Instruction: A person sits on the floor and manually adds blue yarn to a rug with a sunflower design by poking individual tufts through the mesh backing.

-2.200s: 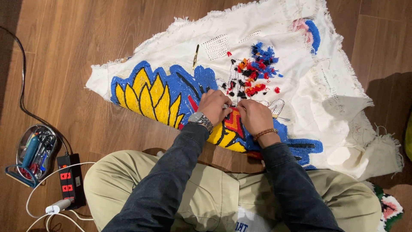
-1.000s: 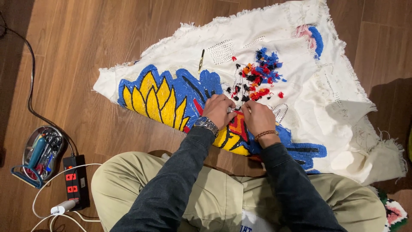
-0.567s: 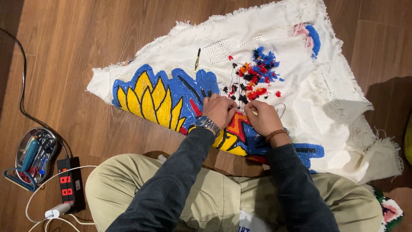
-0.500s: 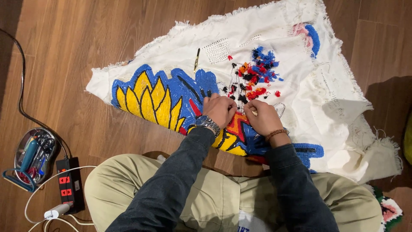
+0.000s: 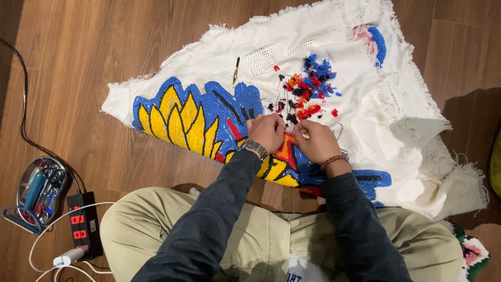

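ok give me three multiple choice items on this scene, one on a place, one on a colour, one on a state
1. Where does the pen lie?
A. on the white cloth beyond the hands
B. in the tray
C. on the person's lap

2. What colour are the petal shapes stitched at the cloth's left end?
A. green
B. yellow
C. pink

3. How are the left hand and right hand placed?
A. raised off the cloth
B. one on the power strip
C. both down on the cloth, close together

Answers: 1 A, it rests on bare white fabric near the far edge; 2 B, yellow petals edged in blue; 3 C, both press on the stitched area.
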